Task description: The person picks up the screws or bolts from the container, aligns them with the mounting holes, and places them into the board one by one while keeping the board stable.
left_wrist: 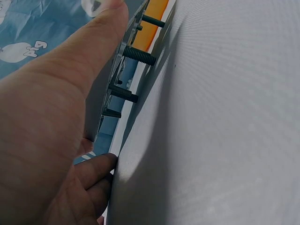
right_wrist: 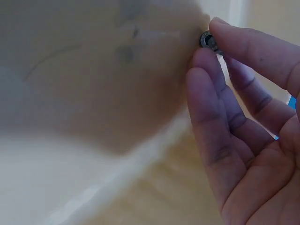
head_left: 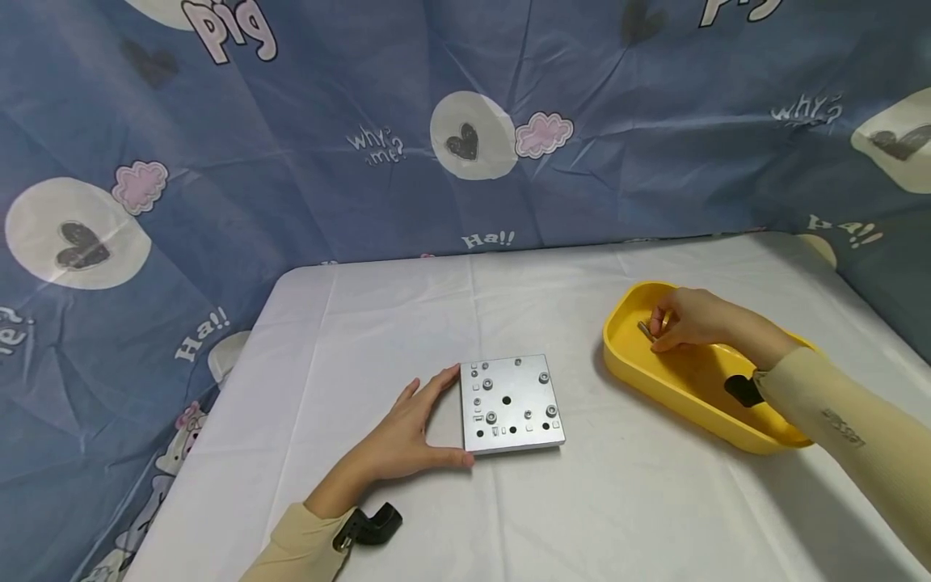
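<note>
Left hand (head_left: 410,432), fingers spread, braces the square grey metal plate's (head_left: 511,402) left edge; right hand (head_left: 687,319) pinches a small dark bolt (right_wrist: 207,40) inside the yellow plastic tray (head_left: 655,380)

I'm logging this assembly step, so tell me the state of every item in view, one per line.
Metal plate: flat on the table, several screws standing in its holes, other holes empty.
Left hand: fingers straight, braced against the plate's left edge.
Right hand: inside the tray, pinching a screw.
Screw: held at the fingertips.
Yellow tray: upright on the table.
</note>
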### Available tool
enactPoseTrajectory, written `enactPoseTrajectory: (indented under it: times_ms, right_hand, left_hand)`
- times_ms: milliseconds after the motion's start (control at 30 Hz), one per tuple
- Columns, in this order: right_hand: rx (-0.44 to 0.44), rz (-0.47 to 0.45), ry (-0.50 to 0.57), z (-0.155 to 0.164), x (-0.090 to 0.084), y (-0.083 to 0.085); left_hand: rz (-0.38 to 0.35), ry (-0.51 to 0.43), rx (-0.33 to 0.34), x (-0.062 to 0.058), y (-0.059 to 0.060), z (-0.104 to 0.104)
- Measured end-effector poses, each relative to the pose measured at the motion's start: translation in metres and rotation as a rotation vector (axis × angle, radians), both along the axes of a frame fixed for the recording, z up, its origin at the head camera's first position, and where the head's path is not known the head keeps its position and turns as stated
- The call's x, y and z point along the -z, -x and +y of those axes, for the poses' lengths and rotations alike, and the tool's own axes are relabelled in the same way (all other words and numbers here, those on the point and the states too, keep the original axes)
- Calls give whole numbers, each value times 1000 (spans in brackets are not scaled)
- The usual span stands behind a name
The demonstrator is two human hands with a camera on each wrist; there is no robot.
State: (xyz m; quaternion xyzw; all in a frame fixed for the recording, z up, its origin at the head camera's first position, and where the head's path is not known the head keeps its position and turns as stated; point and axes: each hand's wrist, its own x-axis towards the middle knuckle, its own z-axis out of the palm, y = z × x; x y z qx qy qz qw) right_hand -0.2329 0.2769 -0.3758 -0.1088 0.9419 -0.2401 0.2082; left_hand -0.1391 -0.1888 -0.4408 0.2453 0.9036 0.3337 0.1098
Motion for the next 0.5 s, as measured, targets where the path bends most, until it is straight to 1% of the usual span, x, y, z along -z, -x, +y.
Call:
enactPoseTrajectory:
  times_ms: [133, 300, 500]
  right_hand:
    - [19, -8, -10, 7, -1, -4]
    - [10, -28, -31, 14, -3, -7]
    - [22, -58, -16, 18, -5, -11]
  left_hand:
    - [4, -4, 5, 0, 0, 0]
    - [6, -9, 8, -1, 0, 0]
    - [10, -8, 10, -1, -1, -1]
